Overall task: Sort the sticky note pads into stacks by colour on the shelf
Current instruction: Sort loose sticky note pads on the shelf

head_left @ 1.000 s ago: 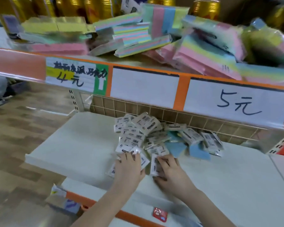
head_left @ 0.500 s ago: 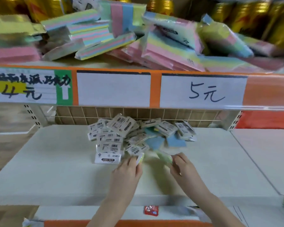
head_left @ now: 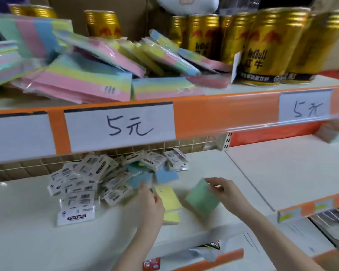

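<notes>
A heap of small wrapped sticky note pads (head_left: 98, 178) lies at the back of the white shelf (head_left: 37, 231), most showing white label backs; a blue pad (head_left: 166, 176) shows at its right edge. My left hand (head_left: 151, 208) holds a yellow pad (head_left: 169, 202) at its left side, just in front of the heap. My right hand (head_left: 223, 190) pinches a green pad (head_left: 202, 198) by its upper corner, lifted and tilted to the right of the yellow one.
The shelf above holds large multicolour note packs (head_left: 82, 79) and gold drink cans (head_left: 262, 47), with "5元" price labels (head_left: 123, 126) on its orange edge. A second white shelf (head_left: 282, 169) adjoins on the right. A lower shelf with packets (head_left: 209, 249) lies below.
The view swung right and closer. Both hands drew out of the heap: the left now holds a yellow pad, the right has carried a green pad out to the right.
</notes>
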`<state>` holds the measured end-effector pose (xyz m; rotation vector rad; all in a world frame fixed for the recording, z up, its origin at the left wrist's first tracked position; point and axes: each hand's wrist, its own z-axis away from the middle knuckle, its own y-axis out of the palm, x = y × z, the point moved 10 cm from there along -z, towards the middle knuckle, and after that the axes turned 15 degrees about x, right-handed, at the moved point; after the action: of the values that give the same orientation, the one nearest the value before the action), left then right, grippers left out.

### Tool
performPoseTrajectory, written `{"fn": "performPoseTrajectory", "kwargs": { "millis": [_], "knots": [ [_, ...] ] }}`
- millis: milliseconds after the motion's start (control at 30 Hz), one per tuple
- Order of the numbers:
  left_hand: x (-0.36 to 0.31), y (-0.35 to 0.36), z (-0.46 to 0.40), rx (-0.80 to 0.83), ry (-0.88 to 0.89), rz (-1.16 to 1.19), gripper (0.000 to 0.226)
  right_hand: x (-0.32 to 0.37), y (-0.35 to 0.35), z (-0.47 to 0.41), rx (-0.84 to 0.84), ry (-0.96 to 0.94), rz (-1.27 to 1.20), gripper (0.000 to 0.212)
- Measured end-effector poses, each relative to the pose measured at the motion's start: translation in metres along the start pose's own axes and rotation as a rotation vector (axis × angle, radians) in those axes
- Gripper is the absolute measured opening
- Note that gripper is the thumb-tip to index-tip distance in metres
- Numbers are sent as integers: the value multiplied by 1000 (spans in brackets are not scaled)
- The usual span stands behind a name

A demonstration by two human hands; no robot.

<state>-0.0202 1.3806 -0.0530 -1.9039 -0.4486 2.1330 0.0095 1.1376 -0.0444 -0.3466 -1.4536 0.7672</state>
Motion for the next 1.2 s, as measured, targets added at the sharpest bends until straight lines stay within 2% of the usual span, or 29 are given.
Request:
{"fn": "performPoseTrajectory", "kwargs": {
  "millis": [67,200,300,367,433,500,533,600,667,767,800,900,933,1067,1200],
  "knots": [
    [8,19,-5,88,-32,-5,60,-1,-8,-6,36,-15,163,29],
    [16,49,-7,276,-71,-435,40,-1,-6,-27,154,-23,409,33],
    [11,49,-1,269,-97,-796,39,8,12,-39,274,-118,459,32],
    [1,47,0,224,-63,-939,42,13,22,-40,337,-160,439,31],
    [-10,53,-4,243,27,-967,48,11,26,-40,343,-175,421,31],
    [-16,66,-13,339,95,-942,57,2,18,-39,260,-106,440,28],
    [-18,74,-17,403,115,-937,63,-7,15,-35,239,-32,458,34],
    [-16,90,-23,539,97,-946,73,-23,15,-24,236,82,514,65],
    [-15,100,-25,622,65,-989,76,-27,18,-11,233,99,623,85],
    [-24,107,-26,610,92,-1095,75,-32,16,-3,211,63,689,105],
    [-26,109,-26,603,89,-1102,74,-37,12,-5,213,55,678,104],
    [-26,123,-28,663,43,-1088,58,-53,1,-7,307,14,598,73],
    [-26,129,-28,685,18,-1070,57,-58,-2,-7,344,0,598,70],
    [-40,152,-28,693,7,-1155,57,-78,-22,-3,396,-14,569,74],
    [-53,174,-31,687,102,-1235,70,-82,-33,-2,388,-50,575,74]
  ]
}}
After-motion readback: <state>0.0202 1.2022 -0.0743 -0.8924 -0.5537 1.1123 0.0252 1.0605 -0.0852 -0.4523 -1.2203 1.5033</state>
